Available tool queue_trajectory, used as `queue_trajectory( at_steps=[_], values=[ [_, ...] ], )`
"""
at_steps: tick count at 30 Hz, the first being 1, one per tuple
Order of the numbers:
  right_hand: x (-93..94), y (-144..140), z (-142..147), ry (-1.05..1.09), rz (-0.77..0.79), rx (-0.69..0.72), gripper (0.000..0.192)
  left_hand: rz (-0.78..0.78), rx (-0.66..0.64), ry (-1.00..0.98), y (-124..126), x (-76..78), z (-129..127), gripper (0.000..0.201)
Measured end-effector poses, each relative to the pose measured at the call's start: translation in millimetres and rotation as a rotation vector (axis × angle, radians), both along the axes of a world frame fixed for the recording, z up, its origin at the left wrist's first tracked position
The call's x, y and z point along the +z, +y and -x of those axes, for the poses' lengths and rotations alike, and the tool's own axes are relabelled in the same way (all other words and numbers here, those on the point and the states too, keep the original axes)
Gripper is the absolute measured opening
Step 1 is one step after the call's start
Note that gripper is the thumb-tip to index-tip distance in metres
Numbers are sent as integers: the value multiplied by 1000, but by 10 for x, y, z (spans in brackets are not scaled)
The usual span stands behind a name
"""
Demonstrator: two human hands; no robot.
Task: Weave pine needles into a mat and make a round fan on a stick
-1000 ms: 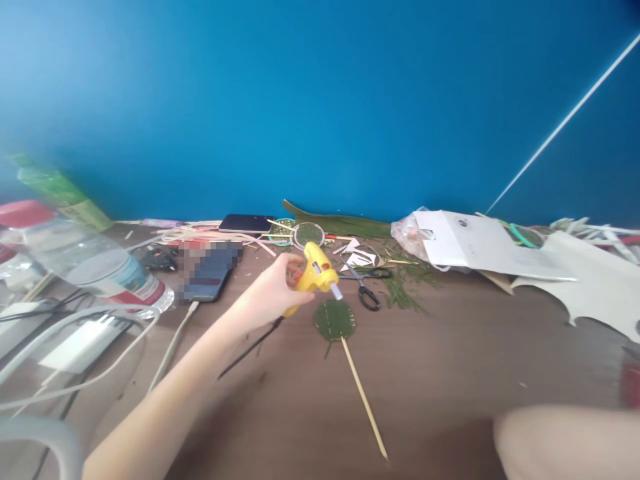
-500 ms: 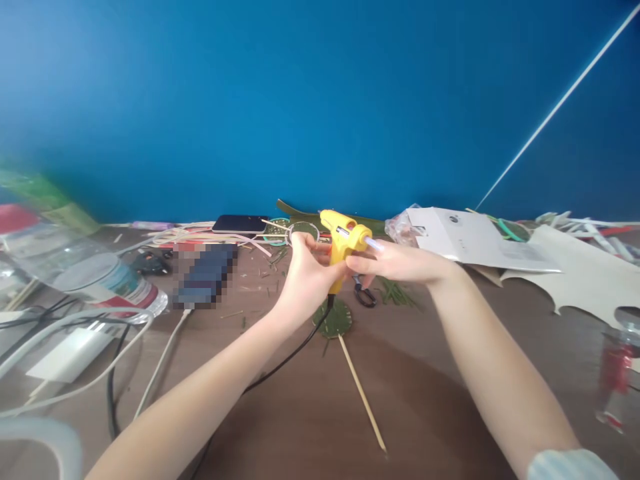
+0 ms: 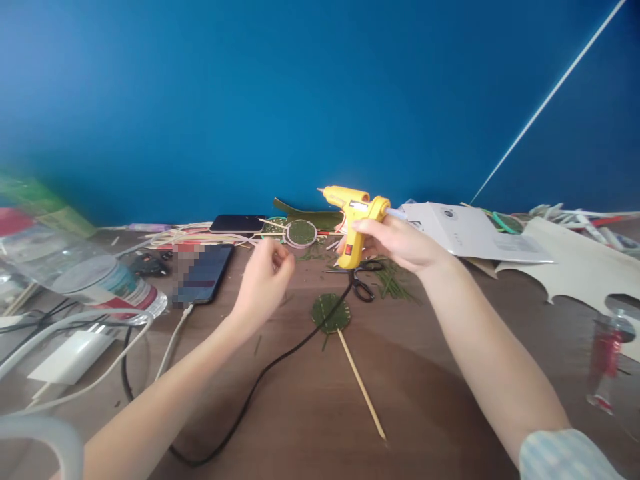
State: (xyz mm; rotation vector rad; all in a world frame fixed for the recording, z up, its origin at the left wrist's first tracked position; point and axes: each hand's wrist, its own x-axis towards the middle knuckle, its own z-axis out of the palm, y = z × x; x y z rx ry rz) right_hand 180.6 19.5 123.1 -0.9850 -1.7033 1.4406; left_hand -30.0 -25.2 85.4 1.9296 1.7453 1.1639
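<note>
Above the brown table: yellow plastic hot-glue gun, lifted clear of the surface, at centre, far side.
Right hand: wrapped around rear of glue gun body and handle, fingers clenched on it.
Left hand: left of and nearer than the gun, apart from it, fingers loosely curled, holding nothing visible.
Long axis: barrel level, nozzle pointing left, clear glue stick jutting out at right end.
Black cord: trailing from handle base down across table toward near left.
Below gun: round green woven leaf disc on thin wooden skewer, flat on table, stick running toward near right.
Nearer hand to disc: left, slightly.
Just beyond disc: black-handled scissors.
</note>
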Motion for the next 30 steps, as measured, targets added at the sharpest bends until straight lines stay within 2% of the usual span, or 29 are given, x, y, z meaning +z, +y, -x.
queue_trajectory(
  at_steps=[1,3,6,8,10,16,21,25,27,30],
  values=[
    [40,-10,-69,-24,9,13,35,34,-87,113,-19,-79,25,9],
    [123,-55,-198,-71,14,82,33,48,-345,352,-76,-244,10,5],
    [237,-158,-345,-133,20,163,32,-50,-718,608,-184,-425,-114,7],
    [293,-224,-409,-130,1,216,33,-132,-870,673,-240,-483,-199,17],
    [330,-268,-449,-107,-30,236,33,-205,-932,718,-265,-516,-252,17],
    [367,-300,-486,-63,-98,245,28,-492,-924,859,-196,-624,-266,19],
    [402,-337,-583,-27,-91,176,26,-709,-705,849,19,-625,-153,21],
    [399,-315,-719,17,-106,76,29,-617,-460,647,195,-483,4,13],
    [388,-279,-769,34,-109,51,28,-582,-400,544,216,-409,59,12],
    [356,-199,-791,7,-129,48,30,-380,-310,306,165,-345,82,9]
  ],
)
